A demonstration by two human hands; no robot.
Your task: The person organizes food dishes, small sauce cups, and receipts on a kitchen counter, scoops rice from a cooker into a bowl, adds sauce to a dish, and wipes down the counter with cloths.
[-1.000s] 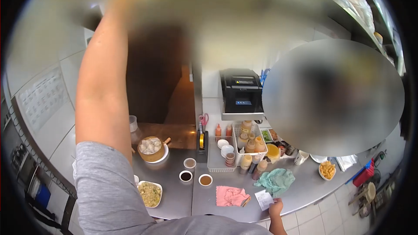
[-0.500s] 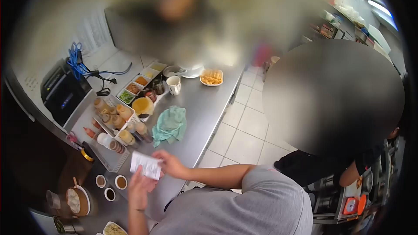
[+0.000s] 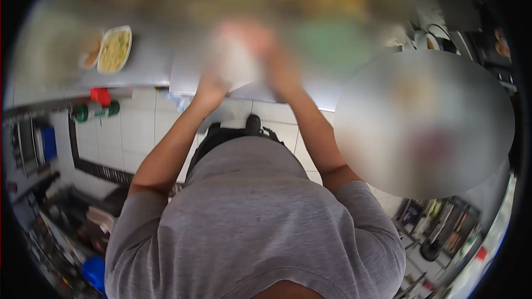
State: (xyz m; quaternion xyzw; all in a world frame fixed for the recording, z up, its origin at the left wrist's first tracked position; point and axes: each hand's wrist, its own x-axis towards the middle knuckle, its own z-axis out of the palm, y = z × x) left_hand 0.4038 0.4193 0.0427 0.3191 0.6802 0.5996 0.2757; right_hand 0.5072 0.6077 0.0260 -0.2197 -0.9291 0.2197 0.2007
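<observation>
A white paper slip [image 3: 239,72] is over the counter edge, mostly blurred with its lower corner clearer. My left hand [image 3: 211,93] is closed on the slip's near left side. My right hand [image 3: 281,77] is at the slip's right, its fingers lost in blur, so whether it grips the paper does not show. Beyond the slip is a pinkish blurred patch [image 3: 249,33] that I cannot make out. The steel counter [image 3: 149,66] runs below both hands.
A white oblong dish [image 3: 131,41] of pale yellow-green food stands on the left, beside another dish [image 3: 90,55]. A blurred green cloth [image 3: 332,44] lies to the right. White floor tiles [image 3: 138,122] show below the counter. A grey round blur hides the right side.
My view has swung round, so the counter now runs across the top and my torso fills the middle. The slip remains at my hands. The sauce bottles and cups are no longer distinguishable.
</observation>
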